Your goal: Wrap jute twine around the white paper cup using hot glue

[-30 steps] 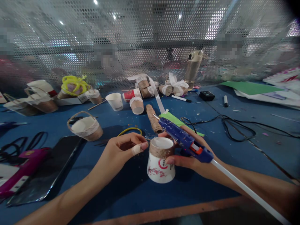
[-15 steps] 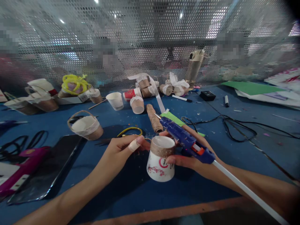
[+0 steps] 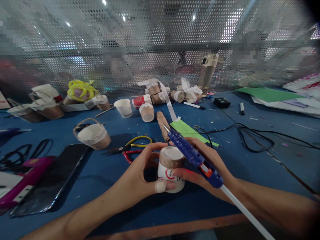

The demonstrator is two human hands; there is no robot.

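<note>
steadying a white cup (image 3: 167, 172) between both hands, narrower end up, near the front edge of the blue bench (image 3: 250, 166). a twine band (image 3: 170, 162) circles its upper part. left hand (image 3: 135, 181): thumb low on the cup's front, a pale strip (image 3: 160, 186) wrapped round it, other fingers curled about the far side, tips out of sight. right hand (image 3: 217, 160): thumb pressed across the front just under the band, remaining fingers mostly hidden, a blue glue gun (image 3: 193, 155) slung across the same hand. how the gun is gripped: cannot tell.

step in hand, as judged: a two-handed press on the banded cup. best done evenly from both sides and lightly, since the wall (thin paper, by the look of it) would likely dent under a hard squeeze. turn the cup with the left rather than swinging the right; the gun goes wherever that hand goes. its nozzle (image 3: 166, 127) points away from the person, toward the twine roll (image 3: 162, 120), a sound direction, though the left forefinger is near enough to need watching. no fresh glue can be made out; worth checking before rubbing a fingertip along the twine. scissors (image 3: 121, 149) lie just beyond the left hand.
</note>
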